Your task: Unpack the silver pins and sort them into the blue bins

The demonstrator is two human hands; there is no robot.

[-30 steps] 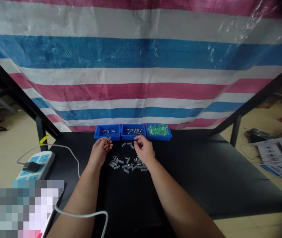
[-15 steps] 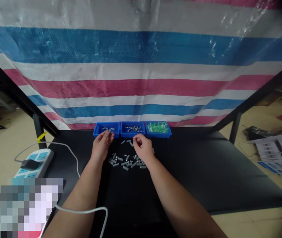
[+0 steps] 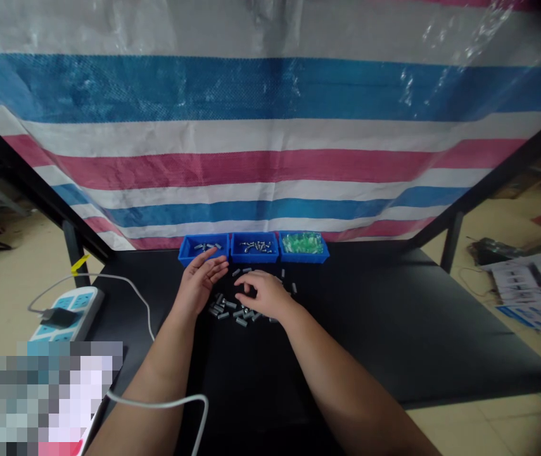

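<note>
My left hand (image 3: 200,278) is open with its fingers apart, just in front of the left blue bin (image 3: 189,254), which holds several grey cylindrical pieces (image 3: 211,246). Over a loose pile of grey cylinders and screws (image 3: 223,307) on the black table hovers my right hand (image 3: 263,292). Its thumb and fingers are parted, and nothing shows between them. Part of the pile is hidden beneath that hand. Several screws (image 3: 257,246) lie in the middle blue bin (image 3: 239,256). The right blue bin (image 3: 301,257) contains green pieces (image 3: 301,242) in clear plastic.
A striped sheet (image 3: 270,168) hangs behind the bins. At the left are a power strip (image 3: 78,310) with a black plug (image 3: 59,316) and a white cable (image 3: 156,403) looping across the table. A pixelated item lies at the lower left. Black frame posts stand on both sides.
My left hand has let go of a grey cylinder, which now seems to lie in the left bin, and its fingers have spread. My right hand has moved left and nearer, over the pile, and opened.
</note>
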